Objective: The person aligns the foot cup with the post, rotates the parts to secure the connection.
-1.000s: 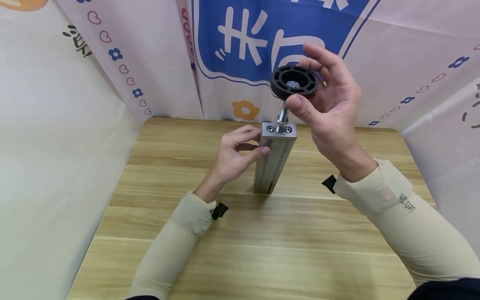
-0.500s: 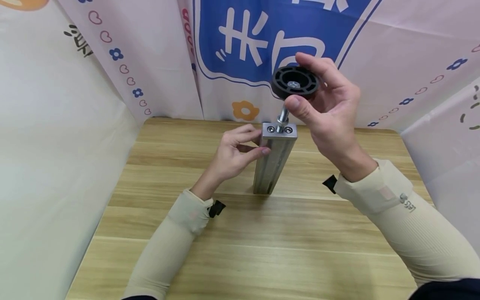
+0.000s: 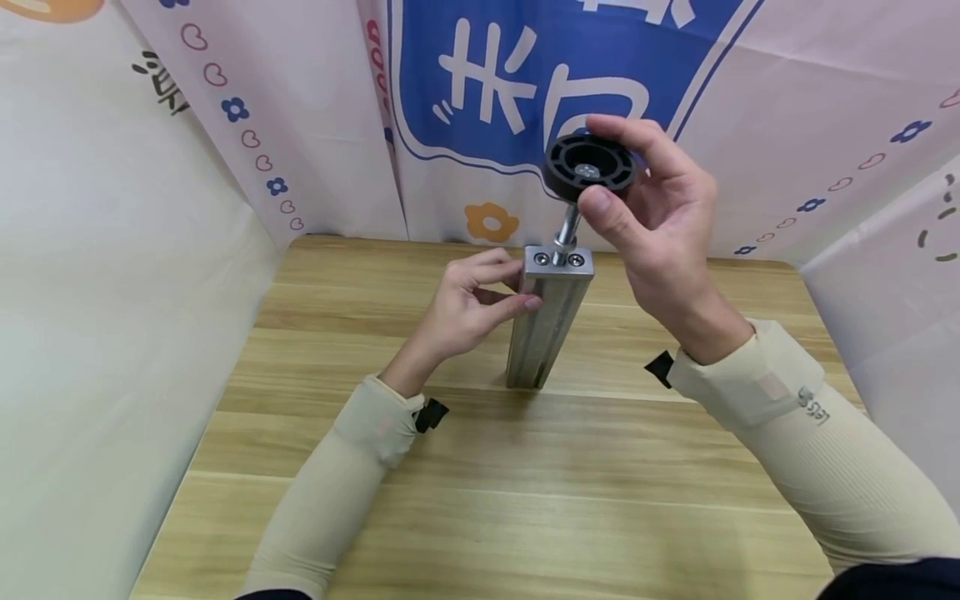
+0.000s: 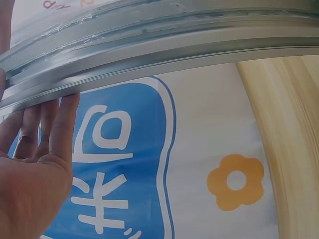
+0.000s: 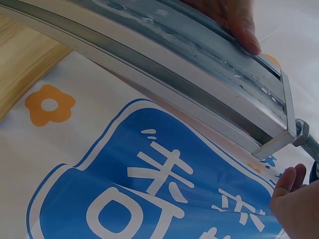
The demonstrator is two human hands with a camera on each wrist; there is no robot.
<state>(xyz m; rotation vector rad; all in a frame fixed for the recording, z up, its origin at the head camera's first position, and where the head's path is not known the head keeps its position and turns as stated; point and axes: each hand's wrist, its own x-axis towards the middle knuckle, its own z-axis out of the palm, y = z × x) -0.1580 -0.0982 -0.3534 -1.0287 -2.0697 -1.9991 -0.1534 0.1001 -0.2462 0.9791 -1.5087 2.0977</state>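
A metal profile post (image 3: 546,325) stands upright on the wooden table, capped by a plate with two screws. From the plate's middle rises a threaded rod (image 3: 568,225) with a nut low on it, topped by a round black levelling foot (image 3: 557,177). My right hand (image 3: 667,217) holds that foot by its rim, thumb at the near side, forefinger at the far side. My left hand (image 3: 467,307) grips the post near its top, thumb in front and fingers behind. In the left wrist view those fingers (image 4: 62,127) touch the post's edge; the foot is out of sight there.
The wooden table (image 3: 480,500) runs beneath both arms. Behind the post hangs a printed cloth wall (image 3: 330,183) with a blue sign and an orange flower, close to my right hand. White side walls (image 3: 112,292) flank the table.
The right forefinger has come down from above onto the foot's far rim, and the right thumb has shifted slightly. My left forearm has drifted a little left; the post stays put.
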